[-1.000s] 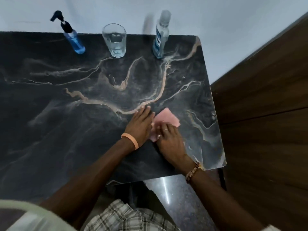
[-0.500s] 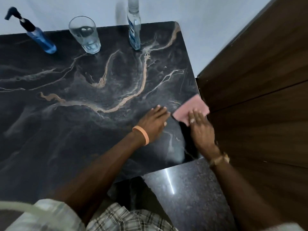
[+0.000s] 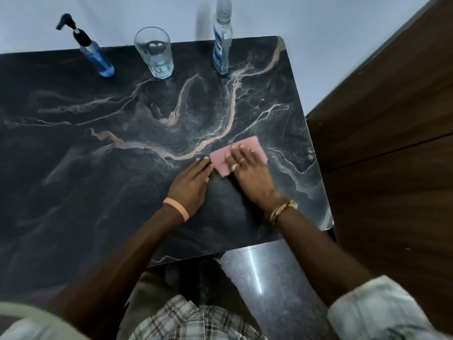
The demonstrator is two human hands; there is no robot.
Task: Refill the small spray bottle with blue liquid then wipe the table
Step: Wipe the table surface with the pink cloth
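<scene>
My right hand [image 3: 252,175] lies flat on the pink cloth [image 3: 221,164]. Its fingers [image 3: 245,155] are straight and press the cloth down on the dark bench [image 3: 98,168]. They are not curled around it. I can see two rings on that hand.

My left hand [image 3: 190,187] lies flat on the bench too, with straight fingers [image 3: 201,168] that hold nothing. Their tips are just beside the left corner of the cloth. There is an orange band [image 3: 177,211] on that wrist.

The cloth is near the right side of the bench, closer to me than to the wall.

At the back edge stand three things in a row. The small spray bottle [image 3: 95,56] with blue liquid and a black top is on the left. A clear glass [image 3: 155,55] is in the middle. A tall clear bottle [image 3: 221,47] with a blue label is on the right. All three are well apart from my hands.
</scene>
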